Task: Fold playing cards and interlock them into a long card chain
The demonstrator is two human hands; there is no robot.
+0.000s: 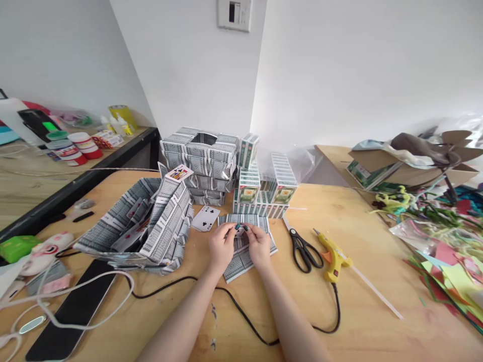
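Both hands meet over a flat panel of joined playing cards (238,265) lying on the table. My left hand (222,246) pinches one side of a small playing card (240,233), and my right hand (259,245) pinches its other side. Fingers cover most of that card. Just left of the panel lies a loose playing card (206,217) showing clubs, face up. Farther left stands an open box built from folded cards (169,226), with loose cards inside and a face card (179,173) on its rim.
Behind stand a larger card-built box (199,161) and stacked card packs (284,181). Black-handled scissors (305,250) and a yellow glue gun (335,259) with a glue stick and cord lie right. A black phone (73,311) and white cable (124,306) lie left; paper scraps (453,281) far right.
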